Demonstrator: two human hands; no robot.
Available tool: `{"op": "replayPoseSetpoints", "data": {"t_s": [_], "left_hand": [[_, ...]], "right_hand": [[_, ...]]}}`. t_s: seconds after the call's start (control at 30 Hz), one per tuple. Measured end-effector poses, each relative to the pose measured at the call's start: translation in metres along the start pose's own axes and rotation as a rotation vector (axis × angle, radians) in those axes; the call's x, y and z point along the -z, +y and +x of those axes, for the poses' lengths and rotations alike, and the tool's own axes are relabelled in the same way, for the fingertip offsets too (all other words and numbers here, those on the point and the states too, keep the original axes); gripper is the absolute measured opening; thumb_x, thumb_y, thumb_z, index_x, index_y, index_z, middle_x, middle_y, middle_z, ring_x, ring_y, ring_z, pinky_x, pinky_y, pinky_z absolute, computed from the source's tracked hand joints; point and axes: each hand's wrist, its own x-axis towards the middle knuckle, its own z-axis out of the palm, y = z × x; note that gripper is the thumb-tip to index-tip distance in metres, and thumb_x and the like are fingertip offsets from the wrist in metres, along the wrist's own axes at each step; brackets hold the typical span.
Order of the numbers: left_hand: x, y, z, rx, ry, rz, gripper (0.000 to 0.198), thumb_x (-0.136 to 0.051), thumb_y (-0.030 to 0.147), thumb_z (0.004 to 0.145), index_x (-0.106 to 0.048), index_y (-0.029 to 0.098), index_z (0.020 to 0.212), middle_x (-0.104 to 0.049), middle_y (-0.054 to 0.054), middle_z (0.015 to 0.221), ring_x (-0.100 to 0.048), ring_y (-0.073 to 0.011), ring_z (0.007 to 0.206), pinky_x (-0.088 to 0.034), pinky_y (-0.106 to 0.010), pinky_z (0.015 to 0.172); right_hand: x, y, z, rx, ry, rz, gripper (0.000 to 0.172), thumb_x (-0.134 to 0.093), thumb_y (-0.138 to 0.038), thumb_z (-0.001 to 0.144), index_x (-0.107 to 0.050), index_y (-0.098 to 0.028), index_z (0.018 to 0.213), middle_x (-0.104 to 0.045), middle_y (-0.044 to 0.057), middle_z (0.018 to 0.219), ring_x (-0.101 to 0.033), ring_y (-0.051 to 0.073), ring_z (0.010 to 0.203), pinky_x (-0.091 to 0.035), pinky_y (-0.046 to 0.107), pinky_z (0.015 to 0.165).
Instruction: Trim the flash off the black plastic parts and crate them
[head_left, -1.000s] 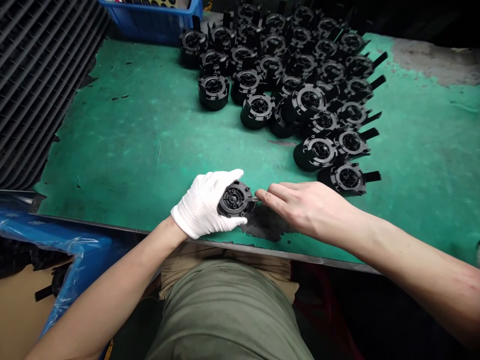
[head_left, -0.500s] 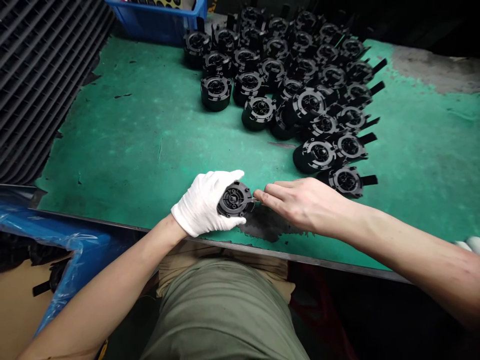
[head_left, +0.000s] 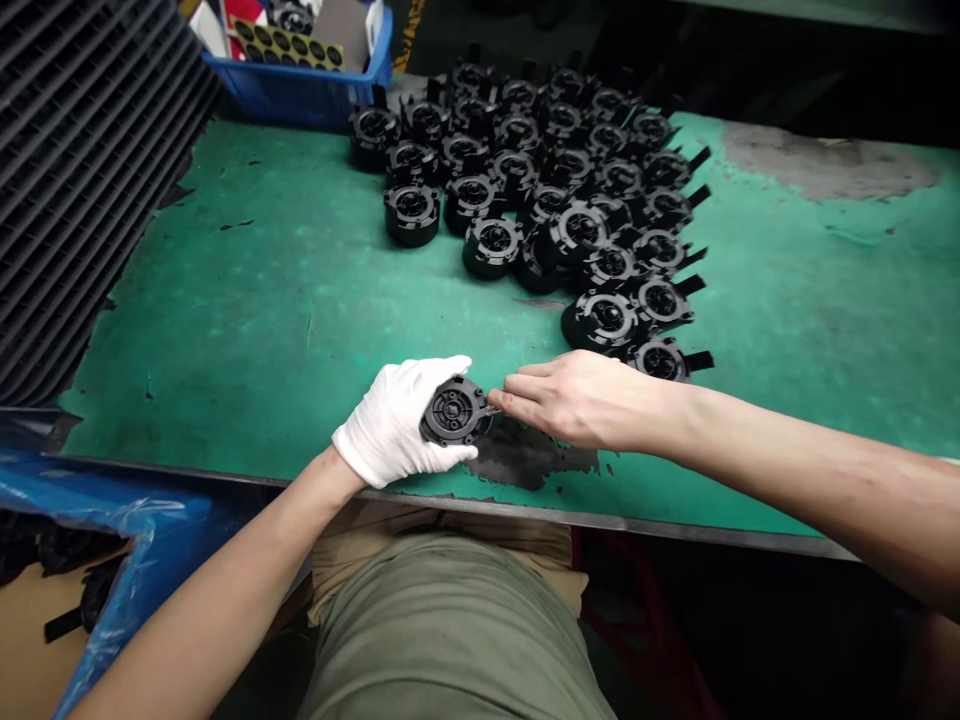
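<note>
In a white glove, my left hand [head_left: 401, 418] is wrapped around a round black plastic housing [head_left: 452, 411], thumb and fingers on its rim. The ringed face of the housing is turned up, and it is held above the bench near the front edge. My bare right hand [head_left: 566, 398] is closed in a pinch at the housing's right edge. Between its fingertips shows a small thin metal tool [head_left: 490, 407], its tip at the rim. Most of that tool is hidden by the fingers, so its exact kind is unclear.
Many similar black housings [head_left: 411, 205] stand grouped on the green bench [head_left: 247, 290]. A blue bin [head_left: 300, 95] with a sticker sheet [head_left: 289, 45] is at the back left. Black gridded trays [head_left: 82, 170] are stacked left; a plastic-lined blue container [head_left: 161, 530] sits below.
The camera view has shifted, so the bench items appear lower and further left, with more of the blue bin showing. Both hands keep their hold, the tool still at the housing's rim.
</note>
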Motion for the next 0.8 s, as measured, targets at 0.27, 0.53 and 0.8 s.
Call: {"op": "replayPoseSetpoints", "data": {"t_s": [0.27, 0.53, 0.8], "left_hand": [[-0.007, 0.01, -0.008, 0.137, 0.133, 0.067, 0.107, -0.085, 0.072, 0.074, -0.037, 0.02, 0.154, -0.064, -0.021, 0.142, -0.067, -0.0384, 0.128, -0.056, -0.053, 0.109], [-0.015, 0.05, -0.026, 0.28, 0.091, 0.116, 0.128, -0.091, 0.075, 0.061, -0.03, 0.018, 0.158, -0.064, -0.02, 0.135, -0.073, -0.0382, 0.118, -0.065, -0.046, 0.093], [-0.007, 0.047, -0.006, 0.377, -0.148, -0.046, 0.118, -0.09, 0.078, 0.059, -0.045, 0.024, 0.153, -0.066, -0.015, 0.146, -0.074, -0.036, 0.123, -0.066, -0.044, 0.097]], "right_hand": [[-0.01, -0.01, -0.013, -0.357, 0.26, 0.106, 0.031, -0.043, -0.026, 0.113, -0.061, -0.015, 0.136, -0.066, 0.003, 0.093, -0.057, 0.014, 0.074, -0.035, 0.028, 0.059], [-0.025, -0.118, -0.024, -0.863, 0.368, 0.272, 0.043, -0.049, -0.019, 0.109, -0.052, -0.019, 0.152, -0.06, 0.004, 0.091, -0.06, 0.017, 0.079, -0.05, 0.028, 0.069], [-0.026, -0.141, -0.019, -0.959, 0.236, 0.256, 0.043, -0.045, -0.017, 0.109, -0.053, -0.019, 0.151, -0.062, 0.009, 0.099, -0.057, 0.019, 0.08, -0.051, 0.029, 0.067]]}}
